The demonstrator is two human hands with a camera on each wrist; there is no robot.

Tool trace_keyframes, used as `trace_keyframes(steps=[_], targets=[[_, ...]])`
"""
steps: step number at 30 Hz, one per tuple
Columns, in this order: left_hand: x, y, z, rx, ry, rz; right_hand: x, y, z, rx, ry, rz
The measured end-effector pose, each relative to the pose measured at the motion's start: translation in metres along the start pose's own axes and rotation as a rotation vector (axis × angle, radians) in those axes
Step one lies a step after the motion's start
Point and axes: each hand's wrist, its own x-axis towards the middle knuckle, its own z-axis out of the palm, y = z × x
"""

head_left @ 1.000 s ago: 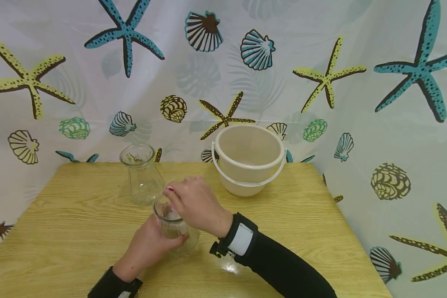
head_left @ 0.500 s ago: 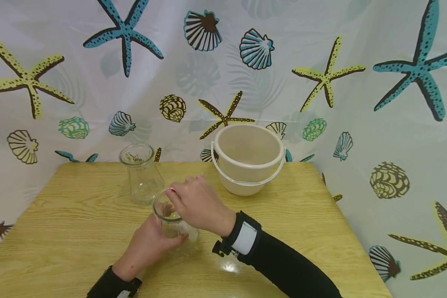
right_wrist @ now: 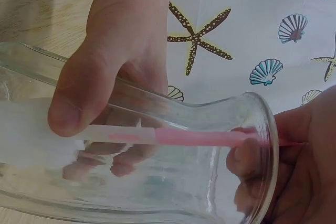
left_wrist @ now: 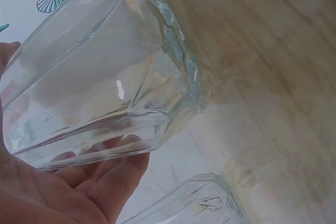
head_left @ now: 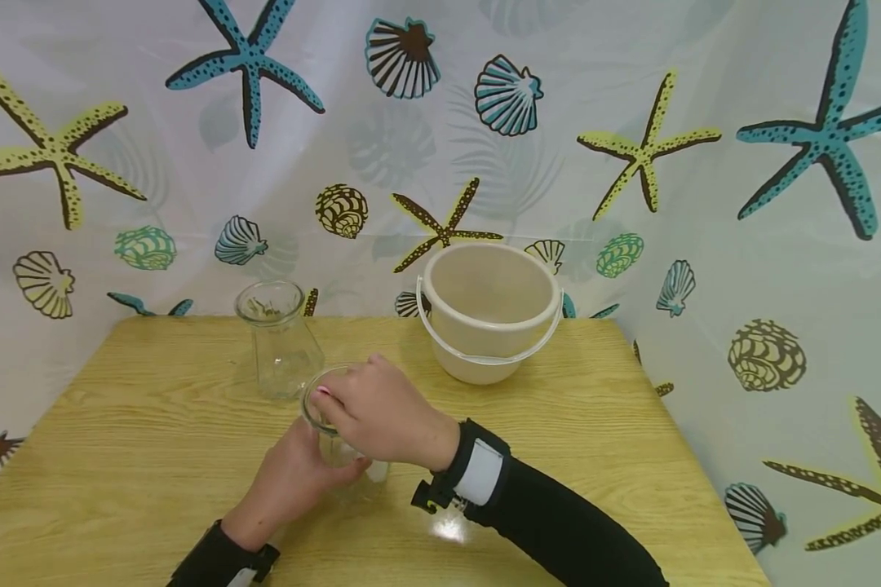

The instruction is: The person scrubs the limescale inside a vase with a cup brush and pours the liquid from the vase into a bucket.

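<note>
My left hand [head_left: 297, 469] grips a clear faceted glass vase [left_wrist: 100, 61] around its side, thumb toward me. In the right wrist view, a bottle brush [right_wrist: 202, 138] with a pink and white handle and a white sponge head [right_wrist: 31, 135] lies inside this vase. My right hand [head_left: 392, 412] holds the brush's pink handle at the vase mouth, its curled fingers by the rim [right_wrist: 270, 150]. In the head view that hand covers most of the mouth. A second glass vase [head_left: 282, 355] stands upright on the table, just behind the held one.
A beige bucket [head_left: 484, 359] with a white handle stands at the back of the wooden table [head_left: 595, 456]. A white curtain [head_left: 301, 171] printed with starfish and shells hangs behind and to the right.
My right hand has shifted slightly left and lower at the vase mouth. The white sponge now shows deeper, near my left thumb. The left hand, second vase and bucket stay put.
</note>
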Motion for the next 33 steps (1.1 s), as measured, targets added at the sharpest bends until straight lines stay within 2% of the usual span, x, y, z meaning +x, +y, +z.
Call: trace_keyframes(steps=[8,13,25,33], targets=[[0.002,0.001,-0.002,-0.021,0.002,-0.019,0.004,0.002,-0.003,0.077,0.021,-0.012],[0.003,0.002,-0.001,-0.039,-0.010,-0.034,0.004,0.007,-0.003,0.095,0.020,0.010],[0.002,0.001,0.001,-0.002,-0.015,-0.082,0.004,0.017,0.004,0.075,0.066,0.064],[0.001,0.000,0.001,-0.008,-0.002,-0.069,0.003,0.020,0.005,0.016,0.096,0.083]])
